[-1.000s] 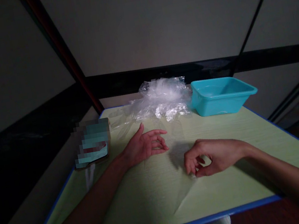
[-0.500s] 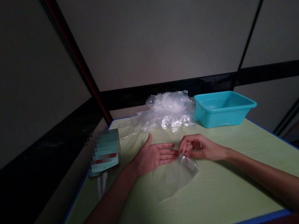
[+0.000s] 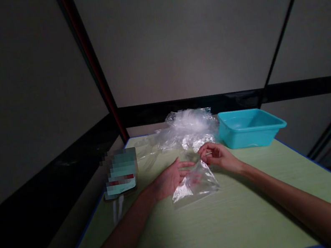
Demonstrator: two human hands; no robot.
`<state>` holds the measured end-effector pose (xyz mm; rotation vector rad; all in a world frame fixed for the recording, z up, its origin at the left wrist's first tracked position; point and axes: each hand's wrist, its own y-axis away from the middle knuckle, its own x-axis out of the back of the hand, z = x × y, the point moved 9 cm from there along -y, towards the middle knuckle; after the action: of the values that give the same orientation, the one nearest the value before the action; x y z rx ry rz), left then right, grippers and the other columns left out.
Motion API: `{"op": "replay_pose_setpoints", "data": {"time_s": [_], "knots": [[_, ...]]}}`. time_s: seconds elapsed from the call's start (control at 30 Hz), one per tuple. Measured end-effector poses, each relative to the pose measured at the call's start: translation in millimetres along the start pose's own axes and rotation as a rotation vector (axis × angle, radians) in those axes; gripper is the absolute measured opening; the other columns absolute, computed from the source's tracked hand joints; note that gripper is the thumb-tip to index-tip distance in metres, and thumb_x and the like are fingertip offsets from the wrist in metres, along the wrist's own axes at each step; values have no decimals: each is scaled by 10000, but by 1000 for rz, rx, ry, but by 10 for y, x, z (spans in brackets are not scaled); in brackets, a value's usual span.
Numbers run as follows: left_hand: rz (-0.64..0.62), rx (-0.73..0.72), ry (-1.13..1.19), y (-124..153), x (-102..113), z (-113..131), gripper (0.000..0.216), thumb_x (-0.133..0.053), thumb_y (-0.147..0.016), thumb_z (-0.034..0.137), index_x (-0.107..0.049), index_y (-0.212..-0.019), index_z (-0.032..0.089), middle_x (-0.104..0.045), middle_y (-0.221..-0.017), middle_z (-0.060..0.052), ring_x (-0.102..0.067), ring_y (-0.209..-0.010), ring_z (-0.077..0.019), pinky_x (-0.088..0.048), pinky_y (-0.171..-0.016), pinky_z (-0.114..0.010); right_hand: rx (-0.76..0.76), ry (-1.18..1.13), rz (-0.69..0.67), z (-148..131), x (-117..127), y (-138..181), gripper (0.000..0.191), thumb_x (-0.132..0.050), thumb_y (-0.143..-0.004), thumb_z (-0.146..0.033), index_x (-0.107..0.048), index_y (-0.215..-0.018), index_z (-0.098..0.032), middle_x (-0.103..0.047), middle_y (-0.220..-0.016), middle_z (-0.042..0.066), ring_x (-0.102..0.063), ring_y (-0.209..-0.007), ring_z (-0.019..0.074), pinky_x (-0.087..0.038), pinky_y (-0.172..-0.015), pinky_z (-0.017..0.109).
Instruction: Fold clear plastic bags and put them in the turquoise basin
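Note:
A clear plastic bag hangs spread out between my hands, low over the green table. My right hand pinches its upper edge between thumb and fingers. My left hand is at the bag's left side with its fingers apart; some of them lie behind or inside the clear film, I cannot tell which. Just beyond my hands is a heap of crumpled clear plastic bags.
A turquoise plastic basin stands at the back right of the table. A phone-like device with a blurred screen lies at the left edge, a white cable beside it. Walls close off the back and left.
My left hand has turned from a flat, outstretched palm to spread fingers against the bag. The right hand has risen slightly, and the bag is drawn up and more widely spread.

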<state>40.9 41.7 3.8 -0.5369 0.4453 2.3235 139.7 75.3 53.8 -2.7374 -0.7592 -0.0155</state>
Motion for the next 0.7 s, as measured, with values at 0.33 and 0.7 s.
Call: {"op": "replay_pose_setpoints", "data": {"time_s": [0.33, 0.7], "knots": [[147, -232, -430, 81, -39, 310, 414, -642, -691, 302, -515, -1046, 132, -620, -805, -59, -550, -673, -139, -379, -633, -258, 24, 3, 75, 31, 55, 49, 249, -640, -676, -335, -531, -836, -178, -500, -637, -33, -430, -511, 81, -348, -488, 225], [282, -183, -861, 108, 134, 318, 424, -674, -570, 226, -566, -964, 109, -444, -511, 74, -359, -465, -77, -246, -456, -207, 47, 37, 143, 4, 120, 69, 232, -631, -674, -314, -538, -839, -179, -518, -664, -24, -445, -521, 79, -350, -481, 216]]}}
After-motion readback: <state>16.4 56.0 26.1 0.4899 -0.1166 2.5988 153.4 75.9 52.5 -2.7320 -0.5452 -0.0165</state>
